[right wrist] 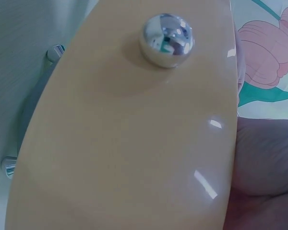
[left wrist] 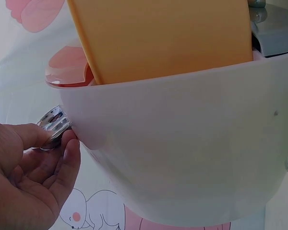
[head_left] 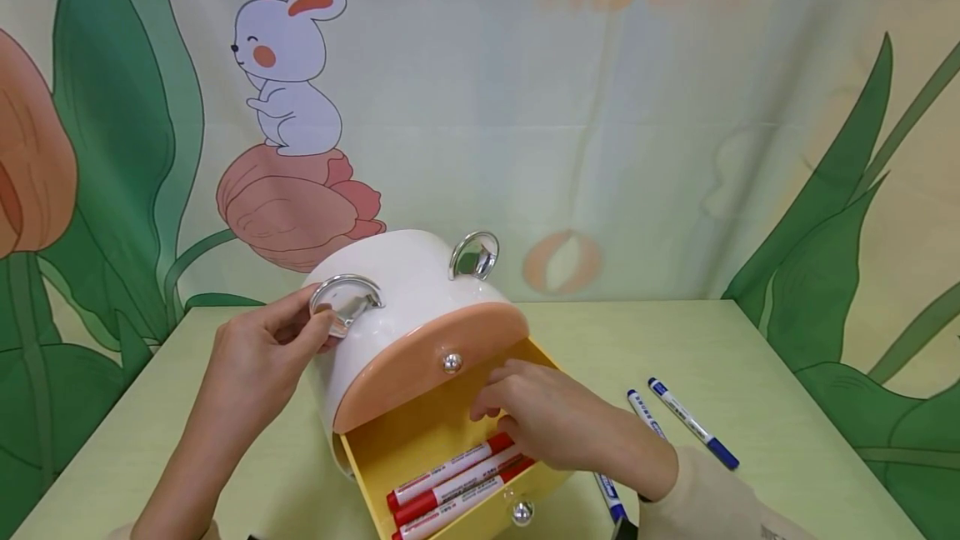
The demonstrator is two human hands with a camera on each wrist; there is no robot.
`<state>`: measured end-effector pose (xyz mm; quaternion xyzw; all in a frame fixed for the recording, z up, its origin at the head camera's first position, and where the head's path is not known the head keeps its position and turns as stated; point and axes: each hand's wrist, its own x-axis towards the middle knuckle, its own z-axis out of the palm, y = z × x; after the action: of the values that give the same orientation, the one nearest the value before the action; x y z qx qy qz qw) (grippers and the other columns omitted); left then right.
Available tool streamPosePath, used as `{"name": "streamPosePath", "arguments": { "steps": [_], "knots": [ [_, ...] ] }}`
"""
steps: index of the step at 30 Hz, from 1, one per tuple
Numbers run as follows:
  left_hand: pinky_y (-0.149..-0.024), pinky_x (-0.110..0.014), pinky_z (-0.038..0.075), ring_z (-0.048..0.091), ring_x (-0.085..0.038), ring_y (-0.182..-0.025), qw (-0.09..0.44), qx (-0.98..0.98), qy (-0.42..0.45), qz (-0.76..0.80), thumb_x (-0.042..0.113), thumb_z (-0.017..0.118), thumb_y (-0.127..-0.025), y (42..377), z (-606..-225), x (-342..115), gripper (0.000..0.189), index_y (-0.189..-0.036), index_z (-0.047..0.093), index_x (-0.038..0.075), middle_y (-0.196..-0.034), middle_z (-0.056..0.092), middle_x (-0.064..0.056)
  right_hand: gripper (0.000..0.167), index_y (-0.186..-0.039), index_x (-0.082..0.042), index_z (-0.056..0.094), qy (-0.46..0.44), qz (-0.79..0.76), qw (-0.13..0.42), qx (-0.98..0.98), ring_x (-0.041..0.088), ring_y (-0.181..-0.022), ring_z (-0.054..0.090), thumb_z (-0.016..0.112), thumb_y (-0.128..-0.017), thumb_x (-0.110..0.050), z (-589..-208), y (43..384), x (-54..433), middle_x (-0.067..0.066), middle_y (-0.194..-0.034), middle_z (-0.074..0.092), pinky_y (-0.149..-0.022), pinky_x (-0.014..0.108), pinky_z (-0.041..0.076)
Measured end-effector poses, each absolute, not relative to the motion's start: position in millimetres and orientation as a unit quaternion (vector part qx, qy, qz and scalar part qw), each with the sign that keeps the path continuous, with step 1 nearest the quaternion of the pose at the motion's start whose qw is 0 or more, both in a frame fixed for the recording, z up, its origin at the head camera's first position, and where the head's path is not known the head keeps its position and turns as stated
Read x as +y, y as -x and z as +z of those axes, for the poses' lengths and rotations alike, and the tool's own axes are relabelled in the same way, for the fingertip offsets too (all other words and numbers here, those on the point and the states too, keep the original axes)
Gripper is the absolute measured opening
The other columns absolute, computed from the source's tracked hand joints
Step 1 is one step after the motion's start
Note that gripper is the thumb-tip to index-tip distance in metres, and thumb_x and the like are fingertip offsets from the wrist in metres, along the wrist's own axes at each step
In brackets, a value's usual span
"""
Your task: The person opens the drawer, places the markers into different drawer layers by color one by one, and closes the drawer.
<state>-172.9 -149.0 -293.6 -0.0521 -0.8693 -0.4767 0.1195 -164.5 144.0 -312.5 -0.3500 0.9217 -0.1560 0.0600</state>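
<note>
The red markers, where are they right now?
In the head view, the red markers lie inside the open yellow drawer, near its front by the silver knob, just left of the right hand.

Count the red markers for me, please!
3, side by side in the yellow drawer: back marker, middle marker, front marker. The right hand might hide more.
</note>
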Motion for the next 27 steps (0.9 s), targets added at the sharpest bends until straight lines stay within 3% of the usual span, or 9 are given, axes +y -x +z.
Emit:
{"name": "streamPosePath", "arguments": {
  "steps": [13,21,27],
  "knots": [
    [-0.087,-0.034,0.056,0.074,-0.027,-0.101,0.120,-0.866,0.054,-0.482,0.022,0.064,-0.104,172,-293,-149,0.048,-0.147,0.056,0.004,-0.120,0.072,-0.020,0.014,-0.108,-0.011,0.078,0.334,-0.187,0.032,0.923,0.014,-0.094,0.062,0.074,-0.095,-0.008,-306,158,153,-0.004,-0.105,0.071,-0.089,0.031,0.057],
    [-0.086,-0.035,0.056,0.073,-0.032,-0.106,0.112,-0.861,0.052,-0.494,0.021,0.064,-0.104,173,-292,-148,0.049,-0.149,0.054,0.003,-0.128,0.068,-0.022,0.015,-0.109,-0.015,0.078,0.302,-0.240,-0.014,0.923,0.009,-0.088,0.060,0.076,-0.095,-0.010,-299,146,167,-0.010,-0.099,0.070,-0.081,0.026,0.057],
    [-0.086,-0.034,0.057,0.074,-0.030,-0.104,0.115,-0.861,0.058,-0.491,0.022,0.064,-0.104,173,-294,-148,0.049,-0.148,0.055,0.003,-0.127,0.068,-0.022,0.017,-0.110,-0.016,0.078,0.263,-0.285,-0.009,0.922,0.009,-0.086,0.060,0.075,-0.095,-0.008,-295,136,177,-0.011,-0.096,0.068,-0.073,0.021,0.057]
  ]
}}
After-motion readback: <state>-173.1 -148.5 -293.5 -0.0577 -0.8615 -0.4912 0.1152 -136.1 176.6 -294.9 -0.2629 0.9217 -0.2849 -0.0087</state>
